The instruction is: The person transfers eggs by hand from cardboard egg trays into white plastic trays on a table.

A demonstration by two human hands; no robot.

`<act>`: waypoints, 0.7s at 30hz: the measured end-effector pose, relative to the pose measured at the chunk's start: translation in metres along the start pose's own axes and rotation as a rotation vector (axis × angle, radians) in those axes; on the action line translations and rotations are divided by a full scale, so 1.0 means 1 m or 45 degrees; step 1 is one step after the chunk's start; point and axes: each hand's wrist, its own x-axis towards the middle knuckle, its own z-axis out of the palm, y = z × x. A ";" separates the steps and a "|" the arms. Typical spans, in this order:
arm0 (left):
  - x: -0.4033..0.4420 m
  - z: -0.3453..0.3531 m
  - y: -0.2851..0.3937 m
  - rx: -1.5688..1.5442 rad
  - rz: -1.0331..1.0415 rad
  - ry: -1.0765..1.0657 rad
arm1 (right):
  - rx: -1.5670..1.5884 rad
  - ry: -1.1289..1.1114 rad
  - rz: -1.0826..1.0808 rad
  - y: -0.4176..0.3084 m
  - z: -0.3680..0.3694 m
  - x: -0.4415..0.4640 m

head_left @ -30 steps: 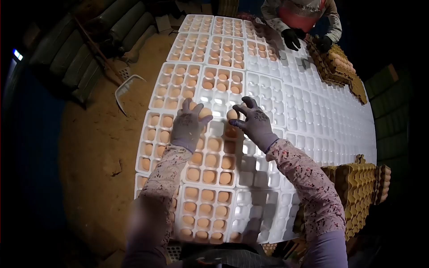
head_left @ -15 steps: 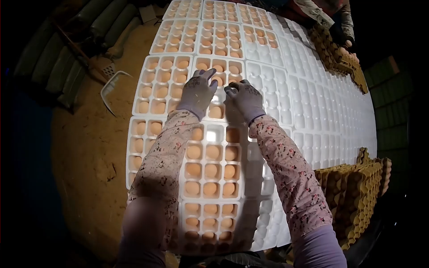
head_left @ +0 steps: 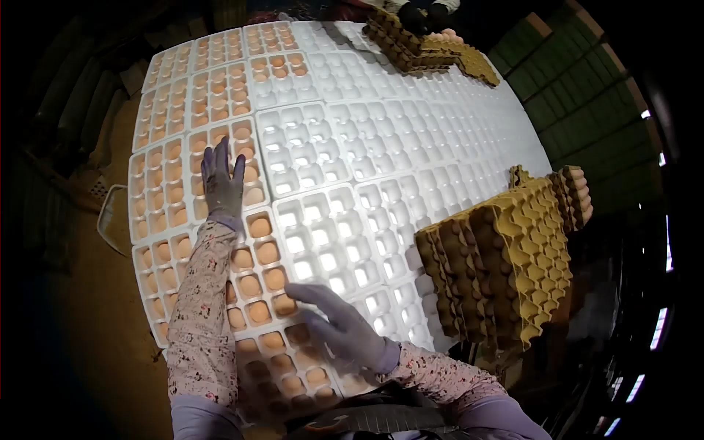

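Note:
My left hand (head_left: 224,180), in a grey-lilac glove, reaches over a white foam egg tray (head_left: 270,196) with its fingers spread. Brown eggs (head_left: 242,135) sit in the pockets around its fingertips. The palm side and whatever lies right under it are hidden. Closer to my body, my right hand (head_left: 341,326) hangs over the near trays, its fingers stretched out and slightly blurred. I see nothing held in it. An egg (head_left: 284,304) lies in a pocket just beside those fingertips. My left forearm covers part of the nearer tray.
Unfilled white trays (head_left: 323,238) spread across the table's middle and right. A tall stack of pulp egg flats (head_left: 499,257) stands at the right edge, with eggs (head_left: 581,192) at its far end. Across the table, another person's dark-gloved hands (head_left: 425,18) are by more flats (head_left: 411,48).
The view has swung right. My right hand has drawn back from beside my left hand toward my body, its fingers now extended. My left hand stays over the same tray, fingers more spread.

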 end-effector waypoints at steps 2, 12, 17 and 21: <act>-0.028 -0.012 0.075 -0.370 0.077 -0.071 | -0.184 -0.089 -0.098 -0.031 -0.039 -0.075; -0.242 -0.012 0.401 -1.002 0.026 -1.017 | -1.041 1.089 0.282 -0.099 -0.384 -0.270; -0.269 -0.017 0.484 -1.127 -0.366 -0.673 | -0.311 0.763 0.214 -0.054 -0.491 -0.291; -0.231 -0.003 0.569 -0.870 0.203 -0.576 | 0.160 0.823 0.115 -0.096 -0.555 -0.326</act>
